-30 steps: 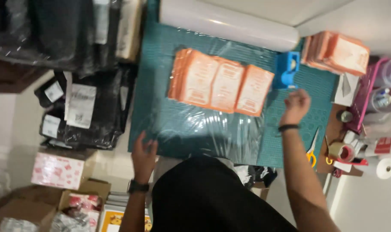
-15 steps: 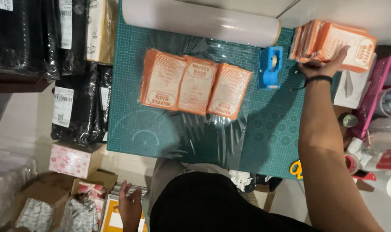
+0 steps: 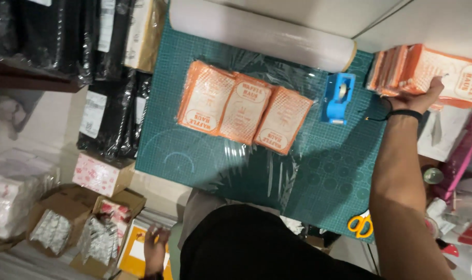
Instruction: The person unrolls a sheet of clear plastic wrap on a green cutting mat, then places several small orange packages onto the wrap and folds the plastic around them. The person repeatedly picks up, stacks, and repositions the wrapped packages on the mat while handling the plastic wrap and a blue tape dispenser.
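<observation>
1. Teal gridded cutting mat (image 3: 319, 171) covers the counter, and I see a clear film sheet (image 3: 257, 171) spread flat over its middle, presumably so the packets can lie on it; the lower half of the mat is open room.
2. White roll of stretch film (image 3: 262, 32) lies along the far edge, out of the working area.
3. Three orange printed packets (image 3: 244, 109) lie overlapping in a row on the film, well inside the mat's edges.
4. At the far right corner my right hand (image 3: 415, 98) rests on a stack of the same orange packets (image 3: 433, 72), fingers curled over its near edge; I judge them gripping it.
5. Between row and stack stands a blue tape dispenser (image 3: 338, 97), narrowing the path back.
6. My left hand (image 3: 155, 248) hangs low off the counter over cardboard boxes (image 3: 85, 228); I cannot tell its fingers' state.
7. Yellow-handled scissors (image 3: 361, 226) sit at the near edge.
</observation>
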